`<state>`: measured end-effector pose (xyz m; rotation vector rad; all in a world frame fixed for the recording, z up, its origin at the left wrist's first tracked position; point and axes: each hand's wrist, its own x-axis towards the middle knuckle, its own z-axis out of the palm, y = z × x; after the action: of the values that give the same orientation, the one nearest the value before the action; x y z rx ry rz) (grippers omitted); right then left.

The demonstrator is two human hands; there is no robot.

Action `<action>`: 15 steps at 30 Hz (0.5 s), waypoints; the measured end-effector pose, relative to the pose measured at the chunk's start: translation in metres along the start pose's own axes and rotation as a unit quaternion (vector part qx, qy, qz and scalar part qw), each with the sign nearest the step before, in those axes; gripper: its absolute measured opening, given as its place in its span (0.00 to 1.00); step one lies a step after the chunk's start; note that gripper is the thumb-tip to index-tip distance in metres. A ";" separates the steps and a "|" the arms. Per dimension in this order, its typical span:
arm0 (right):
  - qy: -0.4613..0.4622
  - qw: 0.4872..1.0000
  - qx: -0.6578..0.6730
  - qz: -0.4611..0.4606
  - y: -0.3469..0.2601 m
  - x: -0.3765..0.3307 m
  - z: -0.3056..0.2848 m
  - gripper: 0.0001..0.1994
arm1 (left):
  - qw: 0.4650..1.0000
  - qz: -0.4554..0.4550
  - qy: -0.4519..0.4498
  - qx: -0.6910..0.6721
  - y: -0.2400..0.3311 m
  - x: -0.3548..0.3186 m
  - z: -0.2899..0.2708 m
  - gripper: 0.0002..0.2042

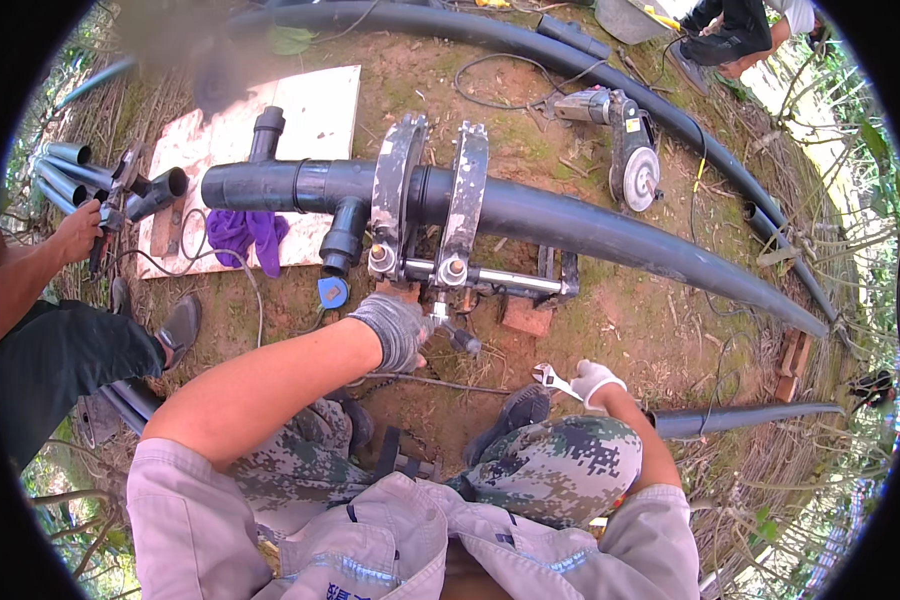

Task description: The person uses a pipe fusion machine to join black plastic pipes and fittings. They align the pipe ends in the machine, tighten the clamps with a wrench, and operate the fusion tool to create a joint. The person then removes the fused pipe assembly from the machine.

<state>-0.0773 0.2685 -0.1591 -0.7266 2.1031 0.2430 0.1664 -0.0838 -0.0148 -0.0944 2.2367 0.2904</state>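
My left hand (394,332), in a grey knit glove, is curled beside the metal fitting (438,312) under the pipe clamp; what its fingers grip is hidden. A black knob (463,341) sticks out just right of it. My right hand (598,384), in a pale glove, is closed round an adjustable wrench (552,378) above my right knee. Two scuffed metal clamp rings (398,180) encircle the black plastic pipe (590,228) and its tee fitting (345,235), joined below by a shiny rod (518,280).
At the left, a co-worker's hand (78,232) holds a tool beside several short pipes (67,178). A purple cloth (250,238) lies on a board (320,110), with a blue tape measure (333,292) nearby. A disc power tool (635,165), cables and bricks (526,315) lie on the ground. Another person crouches far right.
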 end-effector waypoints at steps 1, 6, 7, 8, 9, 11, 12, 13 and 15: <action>0.011 1.000 -0.014 0.015 0.006 0.005 0.022 0.22 | 1.000 0.012 0.009 -0.013 0.003 -0.012 -0.008 0.29; 0.074 0.993 0.004 0.096 0.024 0.022 0.087 0.23 | 0.967 0.150 0.135 -0.155 -0.008 -0.065 -0.051 0.26; 0.072 0.992 -0.014 0.106 0.025 0.027 0.091 0.23 | 0.960 0.140 0.133 -0.205 -0.015 -0.072 -0.060 0.24; 0.102 0.990 -0.014 0.095 0.027 0.029 0.094 0.21 | 0.931 0.170 0.217 -0.239 -0.022 -0.075 -0.069 0.20; 0.120 0.990 -0.026 0.076 0.028 0.032 0.094 0.19 | 0.891 0.201 0.304 -0.272 -0.030 -0.075 -0.079 0.16; 0.136 0.987 -0.069 0.039 0.028 0.035 0.093 0.16 | 0.838 0.166 0.461 -0.239 -0.047 -0.067 -0.094 0.13; 0.140 0.985 -0.102 0.021 0.027 0.036 0.091 0.16 | 0.817 0.135 0.526 -0.197 -0.055 -0.057 -0.100 0.13; 0.129 0.986 -0.102 0.020 0.025 0.037 0.090 0.16 | 0.787 0.103 0.588 -0.156 -0.064 -0.046 -0.104 0.14; 0.122 0.985 -0.125 0.010 0.020 0.037 0.085 0.16 | 0.760 0.060 0.625 -0.168 -0.083 -0.020 -0.110 0.16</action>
<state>-0.0478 0.3055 -0.2413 -0.9232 2.3376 0.4555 0.1097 -0.1914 0.0530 -0.4511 3.4989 0.9059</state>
